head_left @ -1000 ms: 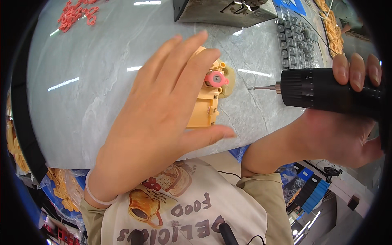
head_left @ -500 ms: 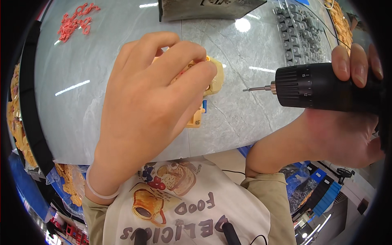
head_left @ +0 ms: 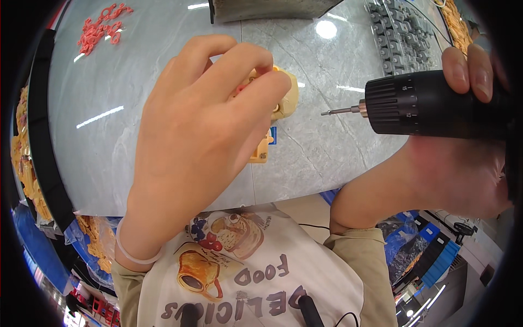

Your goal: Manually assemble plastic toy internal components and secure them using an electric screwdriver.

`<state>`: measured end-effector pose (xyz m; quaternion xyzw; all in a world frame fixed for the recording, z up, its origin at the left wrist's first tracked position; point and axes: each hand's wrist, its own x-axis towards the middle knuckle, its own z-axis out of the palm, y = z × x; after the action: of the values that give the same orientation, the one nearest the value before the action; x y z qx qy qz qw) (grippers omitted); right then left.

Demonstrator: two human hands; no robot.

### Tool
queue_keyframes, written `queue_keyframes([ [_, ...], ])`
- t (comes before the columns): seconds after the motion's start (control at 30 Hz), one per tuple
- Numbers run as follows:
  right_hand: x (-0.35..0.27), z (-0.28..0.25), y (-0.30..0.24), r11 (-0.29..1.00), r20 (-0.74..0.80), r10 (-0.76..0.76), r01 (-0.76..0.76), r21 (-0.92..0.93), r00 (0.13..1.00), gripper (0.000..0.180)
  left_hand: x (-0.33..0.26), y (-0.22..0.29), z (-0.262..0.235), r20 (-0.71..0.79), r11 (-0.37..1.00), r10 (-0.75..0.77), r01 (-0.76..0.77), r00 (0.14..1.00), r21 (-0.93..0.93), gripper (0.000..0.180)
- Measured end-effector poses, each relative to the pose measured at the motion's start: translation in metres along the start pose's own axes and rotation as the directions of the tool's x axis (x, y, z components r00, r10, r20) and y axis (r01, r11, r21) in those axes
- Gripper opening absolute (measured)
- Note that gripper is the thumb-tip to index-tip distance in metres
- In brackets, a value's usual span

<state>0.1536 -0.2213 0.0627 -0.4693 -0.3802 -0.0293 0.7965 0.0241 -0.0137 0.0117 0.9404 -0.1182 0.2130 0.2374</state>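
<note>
My left hand (head_left: 201,125) is curled over a yellow plastic part (head_left: 282,101) above the grey marble table (head_left: 120,109), fingertips pinching its top. A bit of pink shows under the fingers, and most of the part is hidden by the hand. My right hand (head_left: 463,147) grips a black electric screwdriver (head_left: 430,103) held level. Its thin metal bit (head_left: 340,110) points left toward the yellow part, a short gap away from it.
A heap of small pink plastic pieces (head_left: 101,30) lies at the far left of the table. Grey parts in rows (head_left: 403,32) sit at the far right, with orange pieces beyond. A dark box (head_left: 261,8) stands at the back edge. Bags of orange parts (head_left: 24,158) hang below the left side.
My left hand has closed from flat over the yellow part into a pinch and lifted it. The screwdriver stays on the right, its bit still pointing at the part.
</note>
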Motion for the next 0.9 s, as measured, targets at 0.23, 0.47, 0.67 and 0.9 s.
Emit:
queue_keyframes([
  [0.23, 0.001, 0.001, -0.002, 1.000, 0.011, 0.013, -0.013, 0.010, 1.000, 0.027, -0.011, -0.006, -0.013, -0.081, 0.935, -0.221, 0.188, 0.972, -0.301, 0.022],
  [0.47, 0.003, -0.005, -0.004, 0.999, 0.014, 0.030, -0.030, 0.028, 0.999, 0.028, -0.022, -0.009, -0.022, -0.078, 0.996, -0.015, 0.022, 0.997, 0.083, 0.032],
  [0.67, 0.002, -0.004, -0.001, 0.998, 0.013, 0.050, -0.050, 0.030, 0.999, 0.029, -0.029, -0.008, -0.016, -0.085, 0.956, 0.071, -0.044, 0.994, 0.290, 0.040],
  [0.9, 0.000, -0.001, 0.001, 0.997, 0.008, 0.063, -0.063, 0.036, 0.998, 0.031, -0.026, -0.006, -0.015, -0.131, 0.979, 0.052, -0.025, 0.990, 0.201, 0.034],
])
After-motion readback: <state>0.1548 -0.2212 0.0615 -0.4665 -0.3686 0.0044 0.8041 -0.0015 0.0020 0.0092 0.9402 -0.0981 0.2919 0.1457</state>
